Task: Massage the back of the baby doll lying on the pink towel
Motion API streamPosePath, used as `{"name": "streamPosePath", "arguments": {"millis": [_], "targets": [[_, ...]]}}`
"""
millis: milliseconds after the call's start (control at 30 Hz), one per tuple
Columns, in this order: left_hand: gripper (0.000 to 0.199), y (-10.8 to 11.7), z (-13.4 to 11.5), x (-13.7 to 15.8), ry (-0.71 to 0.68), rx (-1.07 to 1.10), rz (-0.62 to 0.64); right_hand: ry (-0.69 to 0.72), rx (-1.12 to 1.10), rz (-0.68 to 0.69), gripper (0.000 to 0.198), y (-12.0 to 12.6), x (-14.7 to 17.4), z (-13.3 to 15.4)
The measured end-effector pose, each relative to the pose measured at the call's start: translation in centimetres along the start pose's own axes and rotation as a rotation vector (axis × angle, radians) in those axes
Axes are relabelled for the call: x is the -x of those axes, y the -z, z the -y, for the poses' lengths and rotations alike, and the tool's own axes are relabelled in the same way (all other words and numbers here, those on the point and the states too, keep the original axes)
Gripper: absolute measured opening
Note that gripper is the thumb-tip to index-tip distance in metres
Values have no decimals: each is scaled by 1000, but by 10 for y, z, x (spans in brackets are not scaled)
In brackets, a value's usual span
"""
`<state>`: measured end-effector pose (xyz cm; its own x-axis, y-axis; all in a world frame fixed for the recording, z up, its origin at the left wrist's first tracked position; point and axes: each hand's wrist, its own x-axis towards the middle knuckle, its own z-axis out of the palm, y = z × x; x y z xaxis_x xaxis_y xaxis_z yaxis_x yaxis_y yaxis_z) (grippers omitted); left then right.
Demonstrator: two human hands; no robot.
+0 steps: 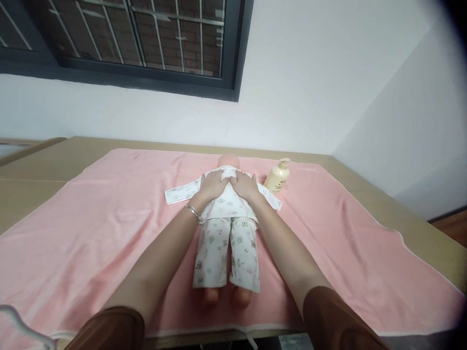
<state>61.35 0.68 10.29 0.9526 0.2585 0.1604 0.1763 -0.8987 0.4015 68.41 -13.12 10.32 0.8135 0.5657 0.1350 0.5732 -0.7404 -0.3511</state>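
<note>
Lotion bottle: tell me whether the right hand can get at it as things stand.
Probably yes. The right hand rests flat on the doll, and the lotion bottle stands upright just beside it on the pink towel, nothing between.

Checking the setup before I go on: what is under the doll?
The doll lies on a pink towel spread over the tan table. Both hands, left hand and right hand, rest on its upper body. What lies directly beneath the doll is covered.
</note>
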Motion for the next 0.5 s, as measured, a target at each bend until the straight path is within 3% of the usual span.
{"name": "streamPosePath", "arguments": {"millis": [167, 367, 500], "targets": [[57, 16, -12, 10, 11, -84, 56, -8, 43, 6, 51, 9, 8, 13], [37, 53, -42, 33, -61, -67, 235, 94, 170, 98, 39, 30, 30, 38], [43, 43, -27, 22, -37, -19, 140, 77, 42, 103, 34, 36, 25, 28]]}}
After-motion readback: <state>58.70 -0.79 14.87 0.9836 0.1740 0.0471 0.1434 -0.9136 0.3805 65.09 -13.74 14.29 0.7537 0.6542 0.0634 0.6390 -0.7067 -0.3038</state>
